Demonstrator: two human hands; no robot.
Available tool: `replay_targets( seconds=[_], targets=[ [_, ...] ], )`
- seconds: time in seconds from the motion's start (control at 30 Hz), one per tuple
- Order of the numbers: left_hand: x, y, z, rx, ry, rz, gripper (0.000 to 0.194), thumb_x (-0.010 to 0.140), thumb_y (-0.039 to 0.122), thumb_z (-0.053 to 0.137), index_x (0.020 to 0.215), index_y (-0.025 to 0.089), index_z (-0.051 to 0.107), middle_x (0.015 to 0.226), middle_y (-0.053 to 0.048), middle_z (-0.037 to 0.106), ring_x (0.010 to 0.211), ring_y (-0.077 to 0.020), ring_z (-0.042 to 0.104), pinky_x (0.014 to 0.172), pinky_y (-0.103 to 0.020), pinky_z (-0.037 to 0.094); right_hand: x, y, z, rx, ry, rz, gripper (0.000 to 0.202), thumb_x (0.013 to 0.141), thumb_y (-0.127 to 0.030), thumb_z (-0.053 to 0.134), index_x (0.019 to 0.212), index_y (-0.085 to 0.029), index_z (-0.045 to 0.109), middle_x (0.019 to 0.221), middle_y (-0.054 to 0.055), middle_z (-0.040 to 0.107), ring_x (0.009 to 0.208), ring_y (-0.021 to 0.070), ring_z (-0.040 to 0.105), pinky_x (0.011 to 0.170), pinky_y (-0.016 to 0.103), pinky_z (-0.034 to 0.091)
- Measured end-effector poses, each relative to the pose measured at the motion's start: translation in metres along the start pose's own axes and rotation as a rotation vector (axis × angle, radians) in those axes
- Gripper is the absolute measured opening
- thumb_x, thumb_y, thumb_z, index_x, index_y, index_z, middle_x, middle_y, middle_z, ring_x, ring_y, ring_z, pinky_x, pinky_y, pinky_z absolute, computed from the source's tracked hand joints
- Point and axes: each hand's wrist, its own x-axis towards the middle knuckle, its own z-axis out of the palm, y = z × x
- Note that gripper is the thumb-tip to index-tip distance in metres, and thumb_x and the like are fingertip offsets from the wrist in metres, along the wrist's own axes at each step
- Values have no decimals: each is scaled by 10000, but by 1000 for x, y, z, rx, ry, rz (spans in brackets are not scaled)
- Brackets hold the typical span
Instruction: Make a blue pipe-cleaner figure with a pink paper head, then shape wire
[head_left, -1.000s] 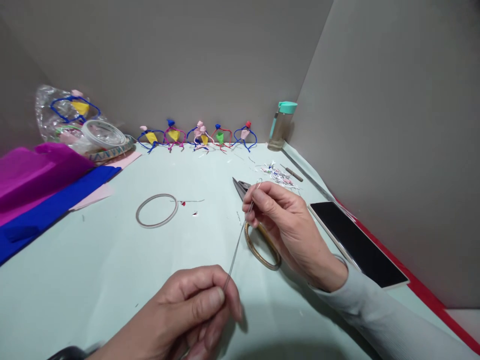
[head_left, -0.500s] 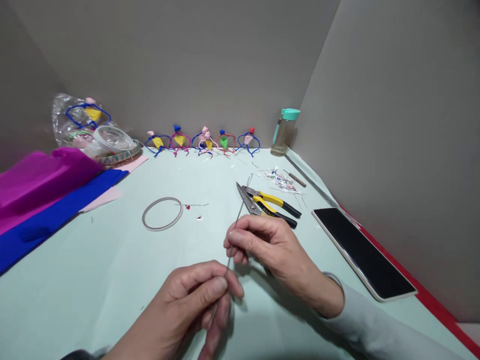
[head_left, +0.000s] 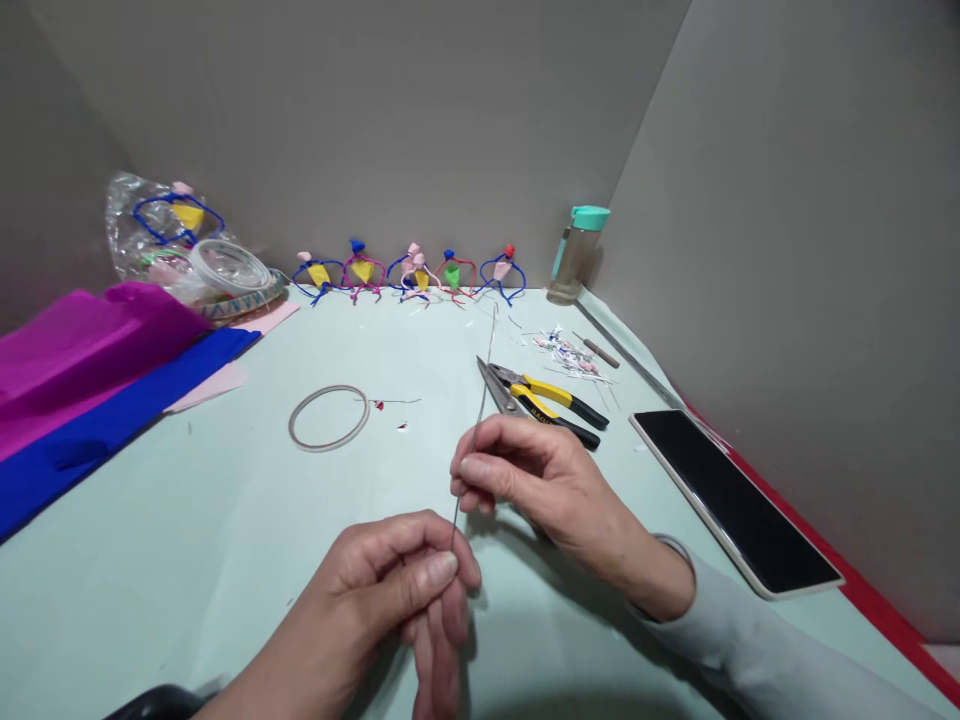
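A thin grey wire runs upward from my hands over the pale green tabletop, with a narrow loop at its far end. Between thumb and index finger, my left hand pinches its lower part, the other fingers hanging loosely below. Higher up the same wire, my right hand grips it between thumb and fingertips. Just beyond my right hand lie yellow-and-black pliers and a pair of scissors, partly hidden by that hand.
Several small wire figures stand along the back wall. A tape ring lies left of centre. Purple paper and blue paper are at left. At right are a bottle, paper scraps and a phone.
The far looped end of the wire stands higher in view and leans less to the right. My left hand's lower fingers have straightened slightly. The whole scene has shifted a little with the camera.
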Motion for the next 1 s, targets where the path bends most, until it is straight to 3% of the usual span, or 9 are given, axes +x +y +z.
replay_targets(
  seconds=[0.33,0.5,0.63,0.83,1.0],
  targets=[
    [0,1,3,108,60,-10,372,815,513,743,738,152,697,427,68,453,321,-25,270,344,-166,204,-3,-6,-1,-71,-31,39,169,870,-245,694,720,-182,646,666,-23,652,612,106,582,627,241,460],
    [2,-1,4,148,74,-28,476,765,628,746,769,160,657,468,68,473,331,-31,296,348,-172,209,-2,-6,-2,-113,-2,19,163,858,-211,679,703,-176,642,619,-45,618,591,89,553,600,215,433],
    [0,-3,2,231,79,-2,511,812,681,668,846,172,641,466,84,431,353,-46,289,372,-190,189,-3,-4,0,-135,-2,6,170,866,-226,679,711,-174,635,626,-45,620,589,84,552,586,208,421],
    [-1,2,-7,490,120,62,455,930,633,527,781,207,584,511,71,421,455,-90,310,467,-229,254,-4,-5,2,-145,-11,-5,173,882,-259,658,737,-165,666,673,-6,667,637,113,605,643,237,468],
    [-1,8,-13,737,156,208,401,966,532,488,735,221,590,592,44,464,589,-136,411,587,-223,359,-6,-6,3,-237,2,-58,266,930,-280,588,727,-166,716,675,3,685,656,120,623,672,245,472]
  ],
)
